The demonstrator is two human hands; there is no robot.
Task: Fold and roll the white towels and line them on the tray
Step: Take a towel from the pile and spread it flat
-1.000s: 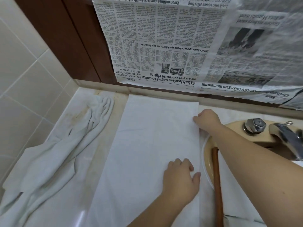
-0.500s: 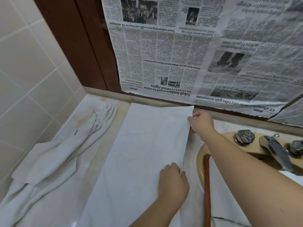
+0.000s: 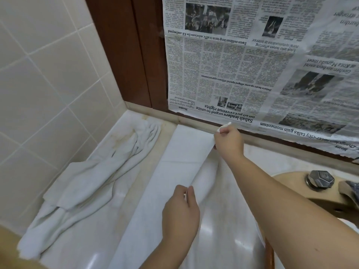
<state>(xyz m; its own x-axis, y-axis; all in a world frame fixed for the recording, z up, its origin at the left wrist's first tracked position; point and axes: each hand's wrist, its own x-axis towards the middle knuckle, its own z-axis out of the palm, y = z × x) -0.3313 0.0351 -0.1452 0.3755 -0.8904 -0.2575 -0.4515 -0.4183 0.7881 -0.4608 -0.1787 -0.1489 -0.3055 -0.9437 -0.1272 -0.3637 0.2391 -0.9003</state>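
Observation:
A white towel [image 3: 171,183] lies flat along the marble counter [image 3: 101,241]. Its right long edge is lifted off the counter. My right hand [image 3: 228,143] pinches that edge at the far corner, close to the back wall. My left hand [image 3: 180,212] pinches the same edge nearer to me. A second white towel [image 3: 87,187] lies crumpled in a long heap to the left, against the tiled wall. No tray is in view.
Newspaper [image 3: 252,65] covers the wall behind the counter. A beige sink [image 3: 291,183] with a chrome tap knob [image 3: 320,180] sits at the right. A brown stick [image 3: 270,255] rises at the sink's near edge. Cream tiles [image 3: 38,84] close the left side.
Both hands went from resting on the towel's right edge to pinching and lifting it. The edge has come up off the counter and moved leftward; the camera tilted up.

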